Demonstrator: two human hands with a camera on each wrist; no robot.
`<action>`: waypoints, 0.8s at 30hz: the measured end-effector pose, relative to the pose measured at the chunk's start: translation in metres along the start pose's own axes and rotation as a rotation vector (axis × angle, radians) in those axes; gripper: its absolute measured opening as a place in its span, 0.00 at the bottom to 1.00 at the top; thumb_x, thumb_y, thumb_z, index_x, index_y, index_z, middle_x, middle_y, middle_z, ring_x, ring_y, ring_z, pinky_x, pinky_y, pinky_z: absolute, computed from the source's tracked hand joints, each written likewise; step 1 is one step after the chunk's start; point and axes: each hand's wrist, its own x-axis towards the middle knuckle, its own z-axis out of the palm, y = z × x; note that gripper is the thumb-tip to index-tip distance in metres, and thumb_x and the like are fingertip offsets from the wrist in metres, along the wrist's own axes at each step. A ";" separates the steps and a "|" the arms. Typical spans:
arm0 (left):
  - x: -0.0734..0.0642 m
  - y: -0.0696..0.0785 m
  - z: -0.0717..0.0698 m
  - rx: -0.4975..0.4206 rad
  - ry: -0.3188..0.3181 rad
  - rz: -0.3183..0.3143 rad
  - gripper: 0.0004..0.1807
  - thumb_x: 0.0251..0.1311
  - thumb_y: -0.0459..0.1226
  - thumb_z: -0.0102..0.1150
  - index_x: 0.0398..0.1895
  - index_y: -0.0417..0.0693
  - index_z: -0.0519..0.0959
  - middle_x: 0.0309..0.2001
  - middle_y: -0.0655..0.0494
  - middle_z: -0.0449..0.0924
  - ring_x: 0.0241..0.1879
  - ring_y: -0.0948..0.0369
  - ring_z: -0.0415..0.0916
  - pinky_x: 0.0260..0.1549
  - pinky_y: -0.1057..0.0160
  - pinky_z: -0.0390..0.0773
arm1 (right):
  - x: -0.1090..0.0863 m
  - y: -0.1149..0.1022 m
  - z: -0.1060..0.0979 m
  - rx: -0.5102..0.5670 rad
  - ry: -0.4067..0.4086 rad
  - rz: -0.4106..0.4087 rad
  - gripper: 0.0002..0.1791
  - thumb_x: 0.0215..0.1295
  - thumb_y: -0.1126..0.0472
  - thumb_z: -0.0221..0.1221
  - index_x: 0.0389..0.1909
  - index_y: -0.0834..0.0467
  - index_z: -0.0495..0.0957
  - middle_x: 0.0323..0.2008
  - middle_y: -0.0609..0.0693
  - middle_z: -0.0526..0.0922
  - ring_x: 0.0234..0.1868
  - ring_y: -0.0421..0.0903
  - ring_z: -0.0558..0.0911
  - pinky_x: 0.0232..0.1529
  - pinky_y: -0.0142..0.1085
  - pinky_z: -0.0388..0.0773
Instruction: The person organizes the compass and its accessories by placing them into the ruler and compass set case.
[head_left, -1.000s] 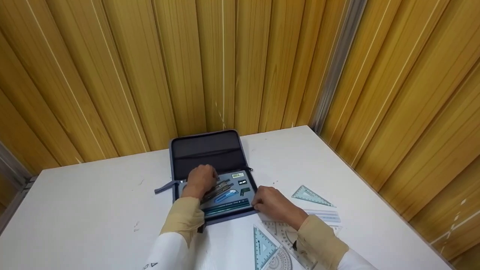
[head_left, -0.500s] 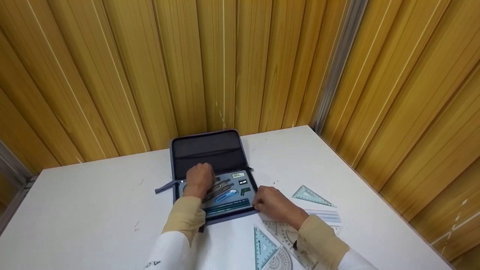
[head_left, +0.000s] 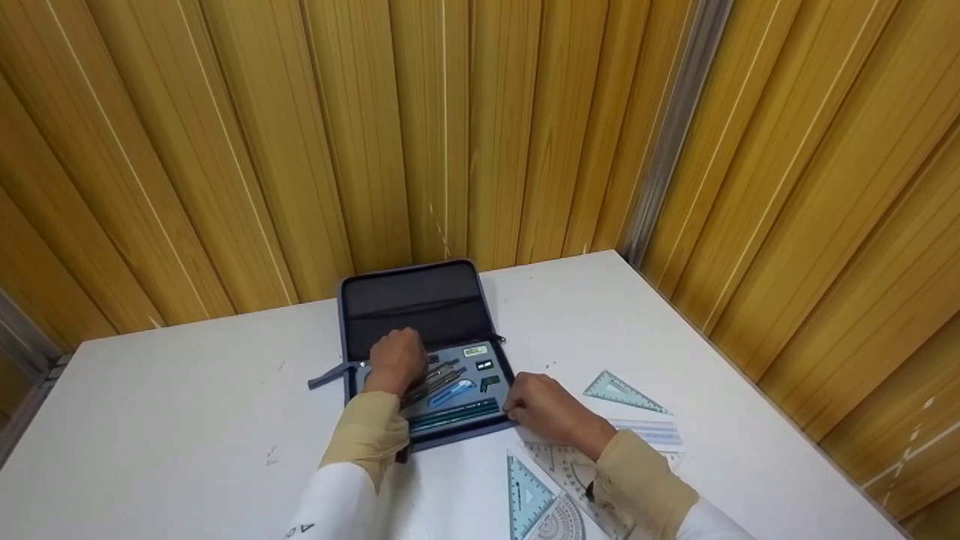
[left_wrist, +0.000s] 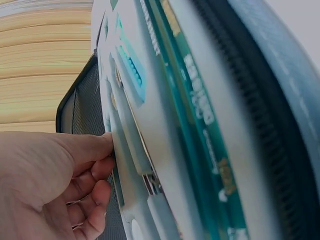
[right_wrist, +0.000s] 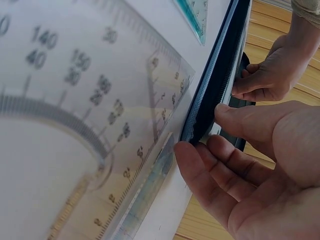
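Right hand (head_left: 551,405) pinches case (head_left: 465,436); left hand (head_left: 396,361) curls at tray (head_left: 453,353), grip unclear.
Set squares (head_left: 600,385) lie near right hand; case stretches lengthwise away, lid (head_left: 412,292) beyond left hand.

On the right of the desk (head_left: 195,390), the large clear protractor (right_wrist: 65,50) reads 140 beside 40 and 150 beside 30, with other figures blurred. In the case (head_left: 461,433), the green pencils (left_wrist: 200,107) bear white and gold lettering too blurred to read, and the label on the white block (head_left: 475,351) is too small. The left sleeve (head_left: 337,499) shows a printed triangle (head_left: 307,527).
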 end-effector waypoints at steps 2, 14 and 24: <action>-0.002 -0.004 -0.003 -0.006 0.004 0.012 0.11 0.67 0.31 0.59 0.26 0.40 0.86 0.30 0.45 0.86 0.32 0.49 0.84 0.36 0.46 0.84 | 0.000 -0.001 0.000 -0.001 0.001 -0.003 0.10 0.64 0.71 0.63 0.44 0.62 0.90 0.40 0.48 0.83 0.42 0.41 0.81 0.46 0.36 0.82; -0.011 -0.026 -0.018 -0.023 0.013 -0.008 0.06 0.66 0.31 0.65 0.40 0.40 0.89 0.41 0.45 0.88 0.41 0.49 0.86 0.44 0.47 0.83 | 0.000 0.002 0.002 -0.002 0.009 0.002 0.10 0.63 0.72 0.64 0.43 0.64 0.89 0.40 0.49 0.83 0.44 0.45 0.83 0.49 0.40 0.83; -0.014 -0.040 -0.022 -0.020 0.046 -0.001 0.07 0.66 0.31 0.63 0.34 0.41 0.89 0.35 0.47 0.88 0.37 0.50 0.85 0.41 0.47 0.83 | -0.001 0.000 0.001 -0.009 0.015 -0.001 0.09 0.64 0.72 0.64 0.42 0.64 0.89 0.38 0.47 0.81 0.43 0.44 0.81 0.48 0.41 0.83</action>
